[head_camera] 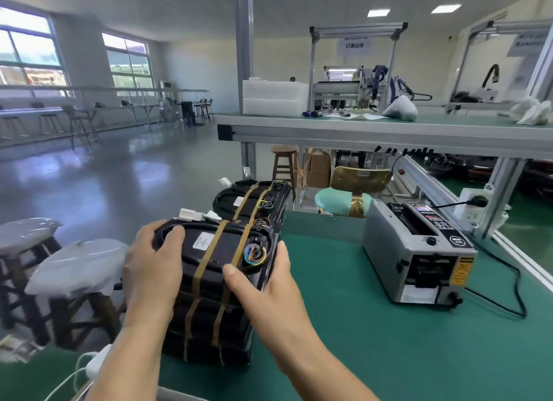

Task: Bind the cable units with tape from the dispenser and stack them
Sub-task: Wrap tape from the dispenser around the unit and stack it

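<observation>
In the head view, the person is gripping a taped bundle (pixel 215 251) of black cable units with both hands. The bundle is standing on the green bench mat (pixel 359 341), at its left edge. The left hand (pixel 152 269) is clasping the bundle's left end, thumb lying across the top and the other fingers curling round the far edge and side. The right hand (pixel 263 284) is clasping the right end, thumb pressing on the near top edge just beside a tape strip (pixel 236 251), while the rest of its fingers are wrapping round the right side, mostly hidden.

Two brown strips are already running over the top and down the front face, so binding looks finished here and the stacking step seems to be in hand. A second taped bundle (pixel 254 200) is sitting just behind, at the far corner of the mat. The next move probably calls for a firm two-handed hold, keeping the units square so they are not sliding under the tape, and setting this bundle against or onto that one. The electric tape dispenser (pixel 419 251) is standing well apart to the right, plugged in; whether a strip is waiting at its mouth cannot be told.

As for containers, two white translucent boxes (pixel 273 98) are sitting stacked on the upper shelf (pixel 359 128), contents unreadable. Cardboard cartons (pixel 318 167) are resting under the bench, and nothing shows of their contents.
</observation>
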A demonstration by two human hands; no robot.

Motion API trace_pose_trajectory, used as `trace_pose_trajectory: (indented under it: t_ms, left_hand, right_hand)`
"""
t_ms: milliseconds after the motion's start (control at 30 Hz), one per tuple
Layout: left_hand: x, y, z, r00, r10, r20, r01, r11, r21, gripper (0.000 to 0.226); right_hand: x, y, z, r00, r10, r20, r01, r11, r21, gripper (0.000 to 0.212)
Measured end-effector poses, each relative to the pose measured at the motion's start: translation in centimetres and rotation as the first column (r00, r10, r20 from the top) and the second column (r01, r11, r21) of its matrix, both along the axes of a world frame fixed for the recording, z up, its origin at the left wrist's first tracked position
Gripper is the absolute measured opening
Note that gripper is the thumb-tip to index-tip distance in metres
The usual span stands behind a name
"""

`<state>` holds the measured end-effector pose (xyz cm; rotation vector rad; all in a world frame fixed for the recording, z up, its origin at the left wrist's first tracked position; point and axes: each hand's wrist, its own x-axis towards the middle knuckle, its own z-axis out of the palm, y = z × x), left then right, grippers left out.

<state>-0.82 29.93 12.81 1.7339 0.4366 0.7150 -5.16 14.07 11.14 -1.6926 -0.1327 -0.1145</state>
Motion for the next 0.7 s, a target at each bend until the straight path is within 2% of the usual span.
trace_pose_trajectory:
  t_ms: [100, 200, 333, 533, 700]
  left_hand:
    - [-0.3, 1.2, -1.1, 0.997, 0.014, -0.081, -0.013, 1.000, 0.008, 0.043]
    - [-0.4, 1.6, -2.2, 0.991, -0.005, -0.130, 0.007, 1.000, 0.014, 0.043]
    - [-0.1, 1.5, -3.0, 0.984, 0.003, -0.179, 0.003, 0.999, 0.033, 0.039]
    - [0.4, 2.0, -4.1, 0.979, 0.007, -0.203, 0.000, 0.999, 0.035, 0.040]
    - [1.0, 2.3, -4.5, 0.979, -0.002, -0.204, 0.001, 1.000, -0.002, 0.039]
  right_hand:
    - [-0.4, 0.5, -0.9, 1.000, 0.014, -0.025, -0.015, 1.000, -0.008, 0.096]
    - [-0.7, 0.6, -1.3, 0.997, 0.011, -0.076, -0.011, 1.000, -0.009, 0.098]
    - [-0.6, 0.4, -1.4, 0.997, -0.003, -0.080, 0.000, 0.999, -0.044, 0.076]
    - [-1.1, 0.7, -1.7, 0.993, -0.026, -0.112, 0.013, 0.993, -0.113, 0.113]
    - [-0.8, 0.2, -1.7, 0.994, -0.040, -0.098, 0.025, 0.988, -0.154, 0.113]
